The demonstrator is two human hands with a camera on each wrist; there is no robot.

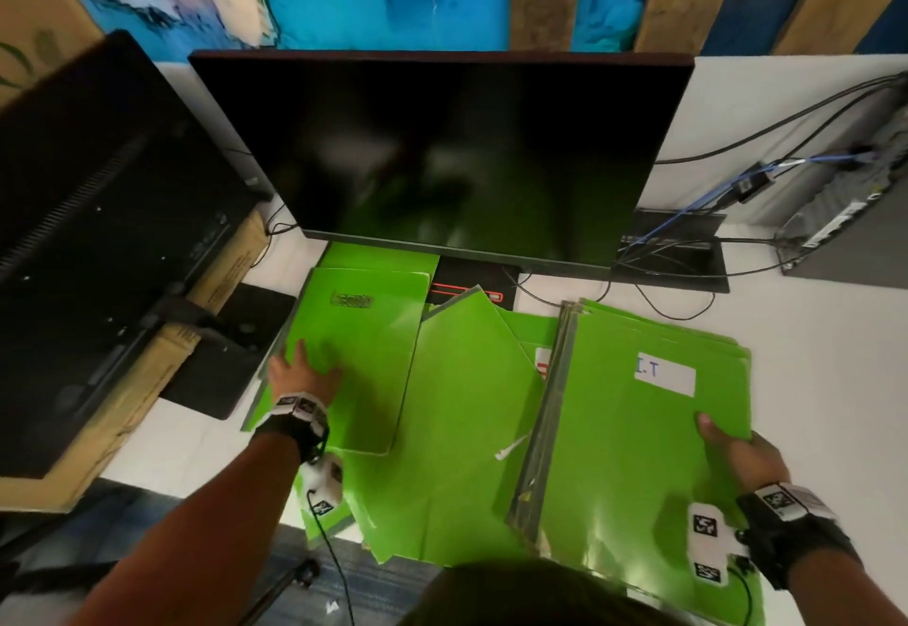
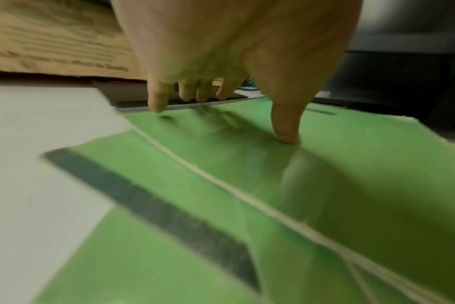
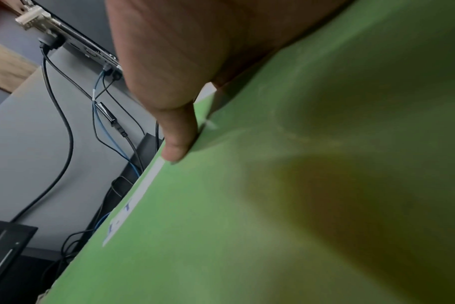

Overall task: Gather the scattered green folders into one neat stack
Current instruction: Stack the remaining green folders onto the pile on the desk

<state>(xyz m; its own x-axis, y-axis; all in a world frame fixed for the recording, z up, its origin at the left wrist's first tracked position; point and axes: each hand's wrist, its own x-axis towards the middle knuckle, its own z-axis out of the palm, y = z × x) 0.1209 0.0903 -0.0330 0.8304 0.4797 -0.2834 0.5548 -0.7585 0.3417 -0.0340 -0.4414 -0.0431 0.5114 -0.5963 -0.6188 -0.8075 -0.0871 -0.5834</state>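
Observation:
Green folders lie scattered on the white desk. A stack of several green folders, its top one bearing a white "I.T" label, is lifted at the right. My right hand grips its right edge, thumb on top of the cover. On the left, my left hand rests with spread fingers on another green folder, the thumb pressing its cover and the fingers reaching past its far edge. More loose folders lie between the two, overlapping.
A large dark monitor stands just behind the folders, with its base among them. A second black monitor sits on a cardboard box at the left. Cables and a computer case occupy the back right.

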